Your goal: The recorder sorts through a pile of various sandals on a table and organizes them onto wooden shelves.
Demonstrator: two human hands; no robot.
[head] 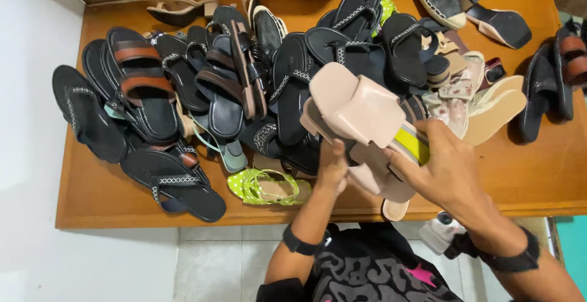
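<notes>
Both my hands on a pair of beige sandals, low centre of the frame.

Nearest, my left hand (333, 167) presses its fingers against the underside of one beige sandal (354, 107), and my right hand (443, 167) is wrapped around a second beige sandal (379, 176); a yellow label (411, 143), a small rectangle, sits on that second one just beside my right fingers. I count two beige sandals held, both above the wooden table (538, 179) near its front edge. Just left lies one green dotted sandal (266, 187). Beyond, a heap of black sandals (202, 88), too many and too tangled to count. At the upper right, one black block-heel shoe (498, 23).
</notes>
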